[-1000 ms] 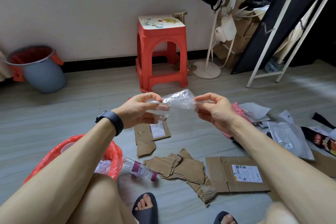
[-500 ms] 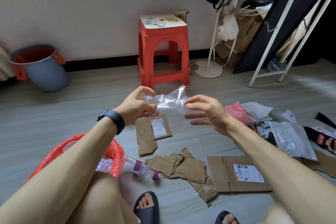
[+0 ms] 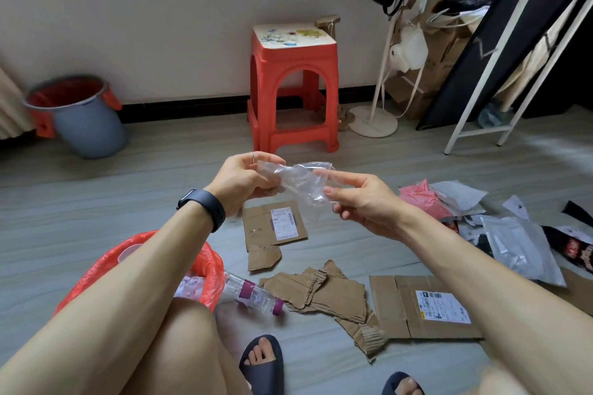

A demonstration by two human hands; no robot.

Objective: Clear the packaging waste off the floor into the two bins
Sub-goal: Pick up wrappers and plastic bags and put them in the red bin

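Since a second ago the right hand [image 3: 359, 199] has let go of the clear plastic wrap [image 3: 301, 181] and opened, fingers spread just beside it; the left hand [image 3: 245, 179] stays pinched on the wrap's left end, mid-frame above the floor; judging by this, the wrap (crumpled now) is ready for the red-lined bin [image 3: 205, 266] at lower left.

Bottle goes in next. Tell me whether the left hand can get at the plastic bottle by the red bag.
Probably not right now: the left hand is shut on the clear plastic wrap. The plastic bottle lies uncovered on the floor beside the red bag, so the way looks free once the wrap is dropped.
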